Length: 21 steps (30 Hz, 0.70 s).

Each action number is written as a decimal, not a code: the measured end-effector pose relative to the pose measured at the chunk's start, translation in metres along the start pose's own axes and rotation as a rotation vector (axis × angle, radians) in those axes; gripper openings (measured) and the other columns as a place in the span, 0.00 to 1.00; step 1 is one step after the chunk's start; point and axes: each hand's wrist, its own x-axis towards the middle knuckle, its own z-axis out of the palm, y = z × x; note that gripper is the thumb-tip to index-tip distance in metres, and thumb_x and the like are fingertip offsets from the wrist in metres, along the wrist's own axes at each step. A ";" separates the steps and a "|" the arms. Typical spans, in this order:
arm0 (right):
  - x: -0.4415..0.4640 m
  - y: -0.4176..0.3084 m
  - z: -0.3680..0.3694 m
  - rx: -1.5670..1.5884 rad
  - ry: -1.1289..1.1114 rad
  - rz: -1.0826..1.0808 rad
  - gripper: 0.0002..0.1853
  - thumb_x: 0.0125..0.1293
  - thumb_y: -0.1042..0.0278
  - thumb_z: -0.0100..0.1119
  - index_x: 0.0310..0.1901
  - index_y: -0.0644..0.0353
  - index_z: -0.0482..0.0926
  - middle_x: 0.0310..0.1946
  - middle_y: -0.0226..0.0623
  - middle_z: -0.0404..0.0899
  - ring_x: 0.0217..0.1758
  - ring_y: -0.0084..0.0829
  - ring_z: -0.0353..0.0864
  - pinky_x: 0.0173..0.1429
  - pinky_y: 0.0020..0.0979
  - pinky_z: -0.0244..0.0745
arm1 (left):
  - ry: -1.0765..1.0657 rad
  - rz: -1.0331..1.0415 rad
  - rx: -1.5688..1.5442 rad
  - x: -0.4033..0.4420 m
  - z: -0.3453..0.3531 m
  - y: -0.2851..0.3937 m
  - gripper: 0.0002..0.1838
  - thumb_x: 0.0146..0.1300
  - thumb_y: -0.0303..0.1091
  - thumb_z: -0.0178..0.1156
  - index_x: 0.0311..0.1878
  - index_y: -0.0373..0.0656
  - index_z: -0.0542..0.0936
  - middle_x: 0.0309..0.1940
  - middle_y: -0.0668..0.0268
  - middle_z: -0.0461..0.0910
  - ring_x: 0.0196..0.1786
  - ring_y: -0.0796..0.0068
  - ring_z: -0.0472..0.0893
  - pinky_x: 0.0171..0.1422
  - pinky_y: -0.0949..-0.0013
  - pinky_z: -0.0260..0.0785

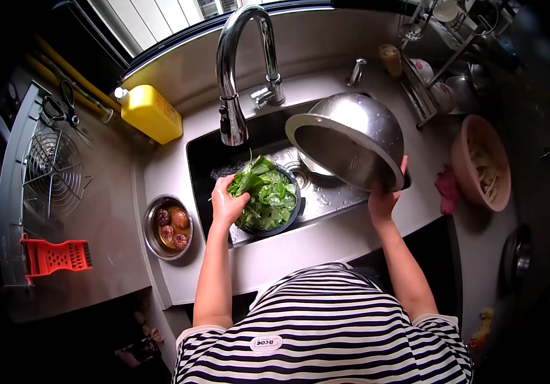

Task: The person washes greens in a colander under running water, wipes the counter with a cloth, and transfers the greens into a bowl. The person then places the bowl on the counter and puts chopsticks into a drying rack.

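My left hand [228, 203] is closed on leafy greens [267, 195] at the left side of a dark round colander [299, 208] that stands in the sink. My right hand [385, 197] grips the rim of a large steel bowl [368, 121], which is tilted on its side over the right part of the sink [332, 198], its opening facing down and to the left. Water drops cling to the bowl's outside. Between greens and bowl, part of a white round thing and the drain show. Over the sink's left part hangs the faucet [231, 118].
Left of the sink are a small bowl of mushrooms [147, 230], a yellow bottle [152, 115], a red grater [57, 257], scissors [64, 112] and a wire rack [51, 169]. On the right are a pink basin [502, 185], a pink cloth [445, 189] and a dish rack [419, 96].
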 end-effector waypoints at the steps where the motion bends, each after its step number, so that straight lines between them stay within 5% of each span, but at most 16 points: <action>1: 0.008 -0.007 -0.002 -0.004 0.036 -0.027 0.35 0.58 0.79 0.47 0.65 0.70 0.44 0.64 0.45 0.56 0.61 0.34 0.64 0.63 0.28 0.55 | 0.001 -0.019 -0.023 -0.002 0.001 -0.002 0.22 0.36 0.25 0.61 0.42 0.35 0.76 0.34 0.63 0.73 0.37 0.70 0.76 0.44 0.73 0.68; 4: 0.023 -0.023 -0.009 -0.008 0.115 -0.148 0.37 0.61 0.78 0.49 0.67 0.66 0.40 0.62 0.41 0.61 0.60 0.30 0.65 0.63 0.28 0.55 | 0.026 -0.041 -0.072 -0.005 0.002 -0.002 0.22 0.36 0.25 0.61 0.41 0.35 0.76 0.35 0.62 0.73 0.38 0.69 0.76 0.45 0.72 0.68; 7: 0.028 -0.028 -0.006 0.232 0.241 -0.194 0.31 0.62 0.74 0.50 0.64 0.70 0.51 0.64 0.45 0.56 0.62 0.32 0.61 0.65 0.30 0.54 | 0.047 -0.047 -0.118 -0.007 -0.001 0.003 0.22 0.36 0.27 0.61 0.41 0.36 0.77 0.37 0.58 0.74 0.41 0.62 0.76 0.49 0.69 0.68; 14: 0.020 -0.019 -0.017 0.012 0.182 -0.053 0.33 0.66 0.71 0.48 0.65 0.72 0.42 0.64 0.44 0.55 0.62 0.34 0.62 0.65 0.30 0.52 | 0.090 -0.050 -0.114 -0.010 -0.006 0.003 0.22 0.35 0.27 0.61 0.41 0.37 0.77 0.36 0.59 0.74 0.40 0.62 0.76 0.48 0.69 0.68; 21: 0.005 -0.010 -0.013 -0.031 0.160 -0.002 0.29 0.66 0.73 0.45 0.65 0.71 0.47 0.62 0.47 0.59 0.62 0.34 0.62 0.65 0.28 0.53 | 0.098 -0.018 -0.123 -0.009 -0.004 0.002 0.22 0.36 0.28 0.61 0.41 0.38 0.77 0.37 0.59 0.74 0.41 0.62 0.76 0.49 0.69 0.68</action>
